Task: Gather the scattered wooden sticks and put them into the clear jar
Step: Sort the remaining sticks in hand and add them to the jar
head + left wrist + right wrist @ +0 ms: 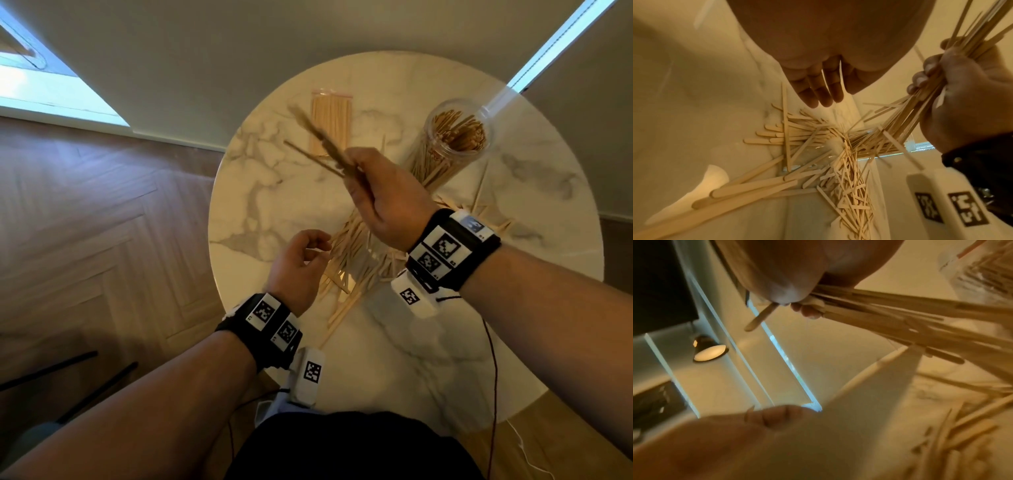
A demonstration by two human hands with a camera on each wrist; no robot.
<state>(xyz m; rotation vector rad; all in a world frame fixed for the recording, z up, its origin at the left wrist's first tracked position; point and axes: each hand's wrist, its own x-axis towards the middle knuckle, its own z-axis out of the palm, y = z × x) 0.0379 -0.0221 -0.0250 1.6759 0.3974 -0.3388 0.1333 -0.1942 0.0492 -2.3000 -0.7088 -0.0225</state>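
over the table (pixel 428 359), right hand (pixel 383 202) grips wooden sticks (pixel 318 137)

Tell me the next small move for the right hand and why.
Probably swing the right hand toward the clear jar and tip its bundle of sticks down into the open mouth. That grip already holds a bundle above the table, the jar stands upright and partly filled just beyond, and the left hand hovers over the pile.
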